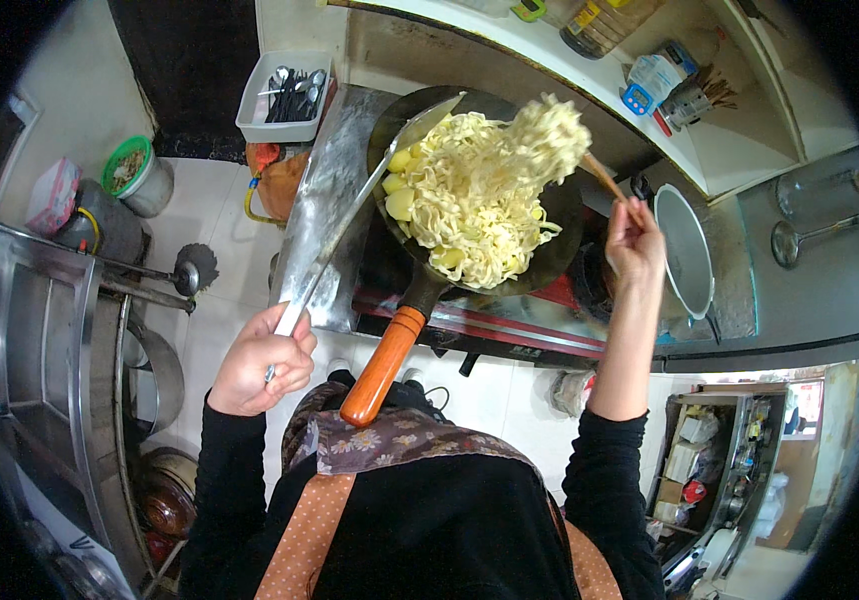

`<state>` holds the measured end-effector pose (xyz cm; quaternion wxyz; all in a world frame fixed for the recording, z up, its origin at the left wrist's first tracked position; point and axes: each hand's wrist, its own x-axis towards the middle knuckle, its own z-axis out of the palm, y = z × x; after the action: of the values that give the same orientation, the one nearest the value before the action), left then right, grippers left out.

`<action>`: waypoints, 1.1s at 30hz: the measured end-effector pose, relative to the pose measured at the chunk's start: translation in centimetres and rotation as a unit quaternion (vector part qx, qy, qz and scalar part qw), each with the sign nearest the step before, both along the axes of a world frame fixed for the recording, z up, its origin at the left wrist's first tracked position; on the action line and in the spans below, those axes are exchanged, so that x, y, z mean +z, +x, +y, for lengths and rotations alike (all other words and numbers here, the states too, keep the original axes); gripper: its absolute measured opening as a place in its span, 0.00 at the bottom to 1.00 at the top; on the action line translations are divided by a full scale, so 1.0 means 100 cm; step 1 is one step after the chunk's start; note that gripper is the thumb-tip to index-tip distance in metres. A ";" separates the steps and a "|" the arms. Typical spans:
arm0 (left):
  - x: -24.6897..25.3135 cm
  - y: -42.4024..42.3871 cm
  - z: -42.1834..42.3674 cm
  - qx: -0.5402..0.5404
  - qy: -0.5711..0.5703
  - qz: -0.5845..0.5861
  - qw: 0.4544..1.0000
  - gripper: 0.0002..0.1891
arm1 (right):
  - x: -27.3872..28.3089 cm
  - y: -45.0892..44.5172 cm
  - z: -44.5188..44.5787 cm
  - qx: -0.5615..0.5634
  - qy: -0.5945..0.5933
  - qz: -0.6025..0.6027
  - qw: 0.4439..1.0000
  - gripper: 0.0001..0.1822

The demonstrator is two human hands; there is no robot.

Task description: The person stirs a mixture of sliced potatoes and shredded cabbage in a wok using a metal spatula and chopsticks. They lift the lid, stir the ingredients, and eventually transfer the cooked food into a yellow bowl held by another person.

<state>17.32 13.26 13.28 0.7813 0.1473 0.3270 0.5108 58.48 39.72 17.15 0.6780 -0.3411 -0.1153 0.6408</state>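
A dark wok (560, 266) sits on the gas stove, filled with pale flat noodles (467, 202) and chunks of yellow potato (400, 203) along the left side. My left hand (268, 360) grips the handle of a long metal spatula (339, 232), whose blade rests at the wok's far left rim. With my right hand (635, 240) I hold wooden chopsticks (605, 178), which lift a blurred clump of noodles (553, 139) at the wok's right side. The wok's orange wooden handle (384, 367) points toward my apron, and neither hand touches it.
Left of the stove stands a white plastic bin of cutlery (249, 112). A large metal pot (684, 251) is right of my right hand, with a ladle (786, 244) beyond it. A shelf (624, 82) overhangs the stove's back. A steel rack (84, 360) stands at left.
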 end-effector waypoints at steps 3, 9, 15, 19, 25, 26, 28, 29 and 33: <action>-0.002 -0.003 -0.002 0.007 0.003 0.000 1.000 0.10 | 0.037 -0.006 -0.010 0.037 0.051 0.021 0.998 0.09; 0.000 -0.007 -0.001 0.004 0.002 -0.014 1.000 0.10 | -0.035 0.018 -0.003 -0.095 -0.047 -0.181 0.978 0.09; -0.003 -0.011 0.000 0.002 0.001 -0.011 1.000 0.10 | -0.014 0.015 -0.023 -0.091 0.024 -0.199 0.975 0.08; -0.003 -0.013 0.001 0.002 0.003 -0.011 1.000 0.10 | 0.034 -0.005 -0.052 -0.058 0.110 -0.472 0.873 0.11; -0.002 -0.013 0.000 0.009 -0.004 0.003 1.000 0.09 | 0.044 -0.104 -0.097 0.171 0.454 -0.739 0.467 0.05; -0.001 -0.011 0.003 0.004 -0.006 0.002 1.000 0.09 | 0.029 -0.124 -0.102 0.217 0.453 -0.727 0.469 0.05; -0.001 -0.008 0.001 0.005 -0.003 -0.004 1.000 0.09 | 0.003 -0.135 -0.093 0.267 0.458 -0.717 0.453 0.06; -0.002 -0.007 -0.001 0.007 -0.002 -0.007 1.000 0.09 | -0.005 -0.133 -0.076 0.271 0.459 -0.725 0.437 0.07; -0.004 -0.002 -0.009 0.028 -0.016 0.007 0.999 0.09 | -0.008 -0.089 -0.033 0.218 0.353 -0.675 0.611 0.05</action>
<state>17.12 12.40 12.84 0.7667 0.1291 0.3442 0.5264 49.63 36.46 16.31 0.3167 -0.3764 -0.8283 0.2683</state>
